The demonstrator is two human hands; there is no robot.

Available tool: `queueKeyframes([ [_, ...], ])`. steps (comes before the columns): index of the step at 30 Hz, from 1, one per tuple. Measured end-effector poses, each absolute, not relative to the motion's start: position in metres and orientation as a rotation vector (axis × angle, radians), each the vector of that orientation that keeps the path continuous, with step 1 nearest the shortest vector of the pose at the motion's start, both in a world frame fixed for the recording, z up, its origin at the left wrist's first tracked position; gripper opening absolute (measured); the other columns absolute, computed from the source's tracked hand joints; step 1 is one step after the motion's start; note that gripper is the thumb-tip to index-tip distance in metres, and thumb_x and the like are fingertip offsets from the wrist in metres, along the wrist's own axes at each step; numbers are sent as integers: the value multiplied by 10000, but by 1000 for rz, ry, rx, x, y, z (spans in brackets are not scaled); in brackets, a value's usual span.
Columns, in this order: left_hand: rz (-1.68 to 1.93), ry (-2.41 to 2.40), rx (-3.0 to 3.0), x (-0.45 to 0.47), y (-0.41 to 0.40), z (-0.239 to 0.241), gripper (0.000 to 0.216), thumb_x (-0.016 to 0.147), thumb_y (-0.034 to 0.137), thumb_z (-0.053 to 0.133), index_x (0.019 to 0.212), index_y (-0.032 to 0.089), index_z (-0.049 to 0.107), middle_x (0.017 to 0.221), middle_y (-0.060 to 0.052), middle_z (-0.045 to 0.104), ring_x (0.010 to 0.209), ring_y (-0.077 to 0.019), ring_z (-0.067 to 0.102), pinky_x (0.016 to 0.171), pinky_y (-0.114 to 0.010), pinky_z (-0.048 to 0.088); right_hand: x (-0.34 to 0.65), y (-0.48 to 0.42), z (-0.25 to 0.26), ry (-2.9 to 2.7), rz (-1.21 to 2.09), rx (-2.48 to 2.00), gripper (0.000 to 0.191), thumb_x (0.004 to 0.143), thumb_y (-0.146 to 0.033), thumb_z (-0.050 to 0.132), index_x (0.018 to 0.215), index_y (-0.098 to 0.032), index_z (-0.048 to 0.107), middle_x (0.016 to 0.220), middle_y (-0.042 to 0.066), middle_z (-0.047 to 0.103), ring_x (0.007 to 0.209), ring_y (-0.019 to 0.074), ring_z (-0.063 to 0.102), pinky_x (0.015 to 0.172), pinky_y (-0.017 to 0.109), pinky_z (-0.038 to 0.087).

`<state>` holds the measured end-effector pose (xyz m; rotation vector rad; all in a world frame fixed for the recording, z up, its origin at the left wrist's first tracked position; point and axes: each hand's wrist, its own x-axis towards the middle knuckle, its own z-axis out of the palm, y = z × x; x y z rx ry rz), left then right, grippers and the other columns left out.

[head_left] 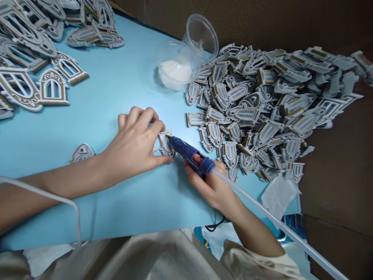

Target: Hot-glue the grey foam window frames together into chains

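My right hand [214,186] is wrapped round a blue glue gun [190,154] with an orange part in its body. A long translucent glue stick [262,208] runs out of its rear toward the lower right. The gun's tip meets a small grey window-shaped piece [167,146] on the table. My left hand [136,140] has thumb and forefinger on that piece's edges, with the other fingers curled. Beside my left forearm lies another grey arched piece [82,152], partly covered by the arm.
A large heap of small window pieces [241,112] spreads along the right. Larger brown-and-white window pieces [54,87] pile up at the upper left. Two clear plastic cups [202,29] stand at the back, one with white material. A pale cable [43,192] crosses the lower left.
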<state>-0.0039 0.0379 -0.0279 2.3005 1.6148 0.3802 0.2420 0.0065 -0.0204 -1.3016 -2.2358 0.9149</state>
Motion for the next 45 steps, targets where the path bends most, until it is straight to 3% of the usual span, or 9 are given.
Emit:
queueKeyframes([
  [6,384,1626,2260,-3,37,-28,664,723,552,1007,1198,158,762,1339,-185,667,1280,-474,536,961,-590,462,239,7,-17,-2259,872,-1298,252,1038,-265,528,790,-239,493,679,-17,552,572,133,492,574,287,357],
  [11,381,1632,2225,-2,38,-28,664,709,548,1021,1192,169,767,1323,-170,671,1289,-470,536,982,-581,459,235,7,-14,-2255,848,-1323,317,1005,-225,547,749,-257,364,650,-44,456,533,111,369,552,290,321],
  [21,342,1626,2205,-1,39,-24,655,719,560,1010,1182,164,769,1310,-181,685,1295,-479,518,991,-591,440,234,4,-12,-2254,839,-1358,368,1006,-232,558,734,-269,314,584,-66,322,508,121,299,557,301,329],
  [26,401,1618,2185,-1,39,-25,585,730,559,994,1144,208,776,1275,-162,685,1267,-461,512,970,-567,423,234,4,-13,-2250,856,-1396,370,1005,-248,567,726,-265,325,588,-49,378,523,128,346,568,298,359],
  [40,364,1627,2191,-1,39,-25,604,739,554,992,1159,185,764,1296,-172,697,1271,-463,518,970,-571,423,233,3,-11,-2251,864,-1380,375,1007,-238,564,721,-263,323,590,-46,383,532,128,375,582,295,379],
  [45,371,1616,2185,-1,39,-25,576,745,546,983,1145,192,766,1284,-170,702,1261,-457,523,963,-569,421,236,4,-13,-2230,870,-1409,333,1027,-270,580,719,-244,457,592,-36,444,538,132,430,555,297,379],
])
